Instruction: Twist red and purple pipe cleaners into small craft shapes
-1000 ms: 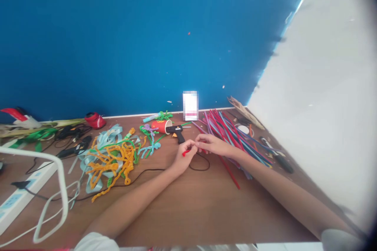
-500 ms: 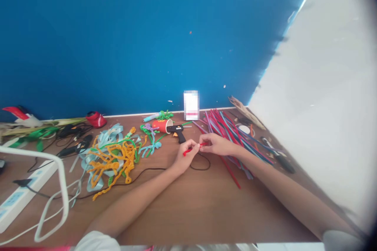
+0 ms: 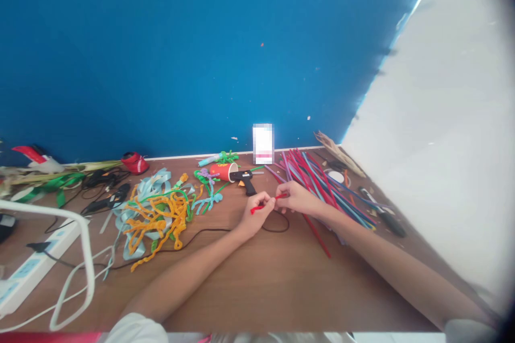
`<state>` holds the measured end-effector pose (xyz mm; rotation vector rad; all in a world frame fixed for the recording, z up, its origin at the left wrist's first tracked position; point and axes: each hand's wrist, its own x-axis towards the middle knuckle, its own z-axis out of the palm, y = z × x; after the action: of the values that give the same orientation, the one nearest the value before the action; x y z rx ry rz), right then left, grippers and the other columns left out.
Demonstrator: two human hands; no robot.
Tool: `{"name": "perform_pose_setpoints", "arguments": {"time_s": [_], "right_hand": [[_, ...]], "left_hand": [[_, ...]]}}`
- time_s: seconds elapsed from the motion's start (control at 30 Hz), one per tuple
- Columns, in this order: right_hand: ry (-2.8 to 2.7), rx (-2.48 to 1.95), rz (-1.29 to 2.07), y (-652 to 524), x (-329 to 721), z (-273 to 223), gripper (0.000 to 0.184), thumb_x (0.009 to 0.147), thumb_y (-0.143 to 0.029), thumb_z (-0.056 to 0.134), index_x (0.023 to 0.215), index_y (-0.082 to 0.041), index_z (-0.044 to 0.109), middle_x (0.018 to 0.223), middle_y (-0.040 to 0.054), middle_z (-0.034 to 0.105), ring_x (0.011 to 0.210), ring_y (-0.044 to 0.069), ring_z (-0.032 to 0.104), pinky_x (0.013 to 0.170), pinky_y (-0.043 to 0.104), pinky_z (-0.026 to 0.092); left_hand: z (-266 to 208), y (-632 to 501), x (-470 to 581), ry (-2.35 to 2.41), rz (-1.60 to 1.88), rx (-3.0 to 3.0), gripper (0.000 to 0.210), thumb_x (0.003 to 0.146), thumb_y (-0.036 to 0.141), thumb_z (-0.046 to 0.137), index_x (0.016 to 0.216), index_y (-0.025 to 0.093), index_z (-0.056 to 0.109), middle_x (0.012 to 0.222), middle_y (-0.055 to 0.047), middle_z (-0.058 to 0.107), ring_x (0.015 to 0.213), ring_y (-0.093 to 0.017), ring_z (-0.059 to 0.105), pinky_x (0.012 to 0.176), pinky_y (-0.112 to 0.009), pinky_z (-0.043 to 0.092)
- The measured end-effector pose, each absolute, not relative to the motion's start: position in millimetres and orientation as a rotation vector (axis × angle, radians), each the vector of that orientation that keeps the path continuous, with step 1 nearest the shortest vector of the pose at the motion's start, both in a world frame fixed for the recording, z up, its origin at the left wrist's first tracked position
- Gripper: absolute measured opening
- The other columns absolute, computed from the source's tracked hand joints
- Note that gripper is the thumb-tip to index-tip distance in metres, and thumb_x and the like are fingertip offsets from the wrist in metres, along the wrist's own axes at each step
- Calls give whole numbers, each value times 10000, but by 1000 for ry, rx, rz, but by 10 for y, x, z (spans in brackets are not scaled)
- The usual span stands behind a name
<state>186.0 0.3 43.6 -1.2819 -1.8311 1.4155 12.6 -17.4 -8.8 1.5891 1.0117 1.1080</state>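
A short red pipe cleaner (image 3: 256,209) runs between my two hands above the middle of the table. My left hand (image 3: 257,214) pinches it, with one bent end sticking out past the fingers. Close beside it, my right hand (image 3: 295,198) closes its fingertips on the other end. Just behind the left hand lies a black glue gun (image 3: 245,179), by a tipped red paper cup (image 3: 223,172). Red, purple and blue pipe cleaners (image 3: 309,171) lie in a loose bundle behind and under the right hand and forearm.
Twisted orange pipe cleaners (image 3: 161,220) and light blue ribbon (image 3: 151,186) are heaped at the left. A white power strip (image 3: 44,262) and a white bent tube (image 3: 89,268) stand at the near left. Scissors or a black-handled tool (image 3: 390,222) lies at the right, near the wall.
The fingers have shifted slightly along the red pipe cleaner, and more of it shows between and above the hands. The whole view has moved a little.
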Motion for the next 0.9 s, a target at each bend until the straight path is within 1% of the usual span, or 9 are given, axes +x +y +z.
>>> {"name": "perform_pose_setpoints", "arguments": {"time_s": [0.07,0.13,0.2,0.27,0.4,0.5,0.63,0.77,0.9], "right_hand": [[-1780,-1286,1486,11,1866,471,143,763,-290,622,716,-156,639,743,65,731,594,152,669,420,190,395],[-1710,-1270,1577,21,1878,497,219,796,-342,610,741,-145,686,785,86,738,616,152,668,418,191,388],[-1598,-1264,1657,31,1891,499,287,805,-408,633,754,-136,709,799,98,735,624,139,655,428,185,380],[-1466,-1258,1707,40,1900,475,309,777,-447,687,768,-139,714,773,82,719,619,117,628,443,176,371],[-1353,-1152,1773,51,1899,409,266,692,-383,785,842,-173,716,755,20,681,628,87,578,487,169,366],[-1447,-1133,1671,56,1884,373,259,686,-375,782,822,-165,716,733,11,657,650,94,558,517,188,374],[-1630,-1244,1441,75,1855,308,281,752,-433,703,758,-153,679,658,4,604,641,115,545,520,212,374],[-1642,-1239,1432,93,1837,251,271,754,-431,678,774,-166,622,647,-9,578,634,125,550,516,218,367],[-1653,-1178,1430,88,1840,256,252,784,-414,661,797,-169,606,696,-6,585,634,115,527,554,230,381]], "left_hand": [[-82,-172,130,1026,1130,1567,322,880,391,560,669,149,540,607,40,447,590,-89,372,571,-229,296],[-65,-176,137,1039,1136,1558,330,882,403,561,669,151,542,599,42,447,579,-90,377,566,-229,303],[-30,-197,145,1051,1132,1587,329,891,417,551,698,152,575,611,32,487,586,-100,415,573,-232,325],[17,-238,153,1081,1154,1654,310,906,411,535,759,155,630,668,5,569,632,-122,486,614,-240,365],[85,-332,165,1153,1271,1844,264,928,361,522,809,184,677,793,-37,655,741,-159,563,723,-263,398],[77,-357,167,1169,1267,1881,262,943,346,498,830,191,677,810,-44,661,755,-167,576,731,-266,401],[43,-333,162,1252,1235,1895,285,952,356,480,821,185,666,787,-41,643,726,-163,563,701,-263,389],[42,-316,162,1261,1241,1885,273,940,367,498,824,195,676,810,-47,665,746,-172,574,704,-264,394],[27,-306,157,1237,1223,1824,299,947,388,475,827,192,665,788,-40,658,734,-164,576,710,-265,409]]}}
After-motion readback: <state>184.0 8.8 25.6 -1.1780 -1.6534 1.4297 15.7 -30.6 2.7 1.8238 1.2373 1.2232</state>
